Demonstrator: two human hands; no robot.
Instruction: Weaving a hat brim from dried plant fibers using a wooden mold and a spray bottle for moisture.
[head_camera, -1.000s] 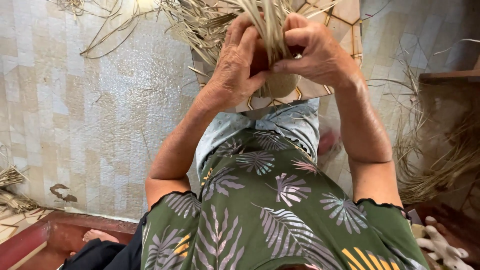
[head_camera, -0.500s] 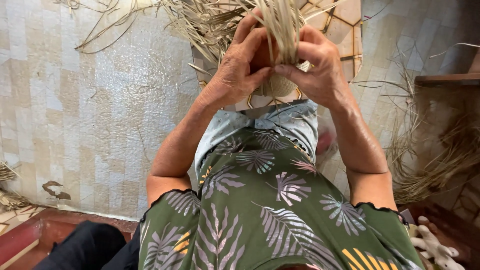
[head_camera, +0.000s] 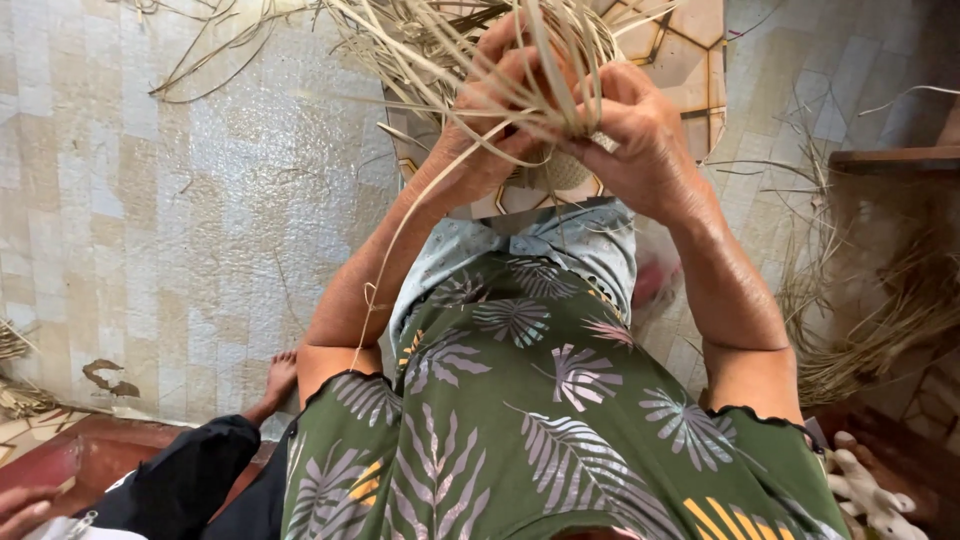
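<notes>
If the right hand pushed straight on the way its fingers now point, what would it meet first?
The right hand points toward the left hand; it would first meet the bundle of dry straw strands gripped between them, though depth is unclear.

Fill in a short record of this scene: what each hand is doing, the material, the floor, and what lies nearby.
left hand: gripping the straw strands
right hand: pinching the same strands, touching the left hand
material: dry, pale, flat strands fanning upward
floor: pale tiles with loose strands on them
nearby: straw pile at right; another person's foot at lower left
</notes>
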